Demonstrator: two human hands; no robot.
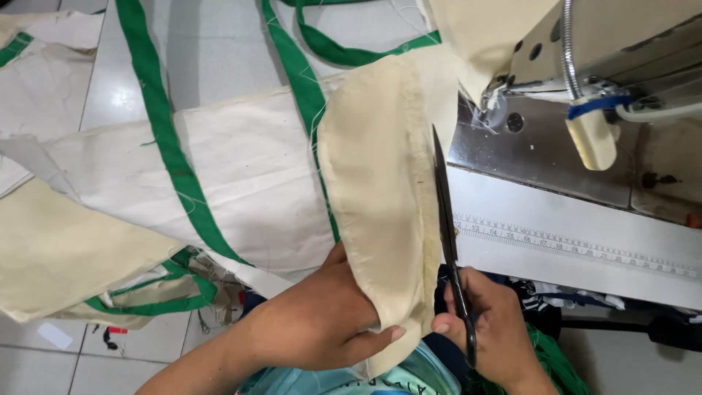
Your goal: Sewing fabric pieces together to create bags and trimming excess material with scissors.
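Folded cream cotton fabric panel [376,190] is pinched at its lower edge by the left hand [314,322], thumb over fingers. Long black-bladed metal scissors [447,234] are gripped by the right hand [490,329], fingers closed through the handles, blades lying along the panel's right edge beside the grey sewing machine [585,88].

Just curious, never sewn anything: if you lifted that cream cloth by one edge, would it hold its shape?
Probably not. The cream cloth already folds and drapes over the left hand, so it looks floppy. It also seems light, since a thumb-and-finger pinch holds it up.

A sewing workshop — an industrial sewing machine [585,66], its table's measuring tape [578,245], cut fabric [241,175] strewn on tiled floor [212,44].
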